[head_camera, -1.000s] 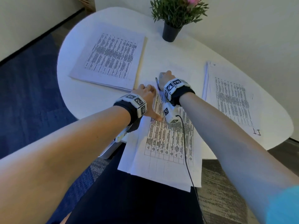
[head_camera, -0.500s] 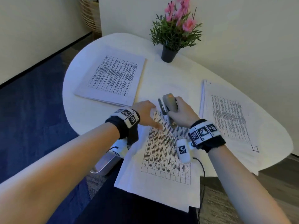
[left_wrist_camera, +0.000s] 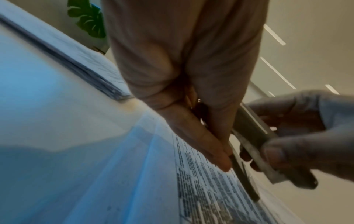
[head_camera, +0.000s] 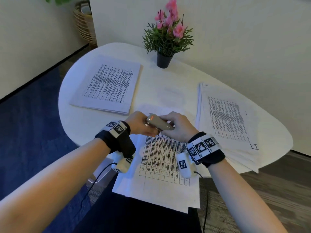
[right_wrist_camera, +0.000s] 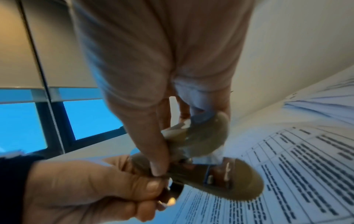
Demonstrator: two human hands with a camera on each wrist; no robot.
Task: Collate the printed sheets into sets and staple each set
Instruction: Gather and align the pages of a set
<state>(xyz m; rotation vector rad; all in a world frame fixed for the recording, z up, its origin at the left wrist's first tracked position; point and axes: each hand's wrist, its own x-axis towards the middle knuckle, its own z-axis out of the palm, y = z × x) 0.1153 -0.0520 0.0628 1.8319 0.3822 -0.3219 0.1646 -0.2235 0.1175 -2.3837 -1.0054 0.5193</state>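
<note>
I hold a grey stapler (head_camera: 159,124) in both hands, a little above the top of a printed set of sheets (head_camera: 161,162) lying at the table's near edge. My left hand (head_camera: 150,130) curls round the stapler's (right_wrist_camera: 210,174) left end. My right hand (head_camera: 169,122) pinches its right part with thumb and fingers (right_wrist_camera: 157,151). In the left wrist view the stapler (left_wrist_camera: 254,136) looks swung apart, with its thin lower arm pointing down at the sheet. A stack of printed sheets (head_camera: 109,84) lies at the far left, and another (head_camera: 227,118) at the right.
The white oval table (head_camera: 151,78) carries a potted pink-flowered plant (head_camera: 165,39) at its back edge. A wicker basket (head_camera: 83,26) stands on the floor by the wall. A white box (head_camera: 101,175) sits below the table's near-left edge. Cables hang from both wrists.
My right hand has lifted the stapler off the sheets. My left hand left the sheet's top edge and took hold of the stapler's other end.
</note>
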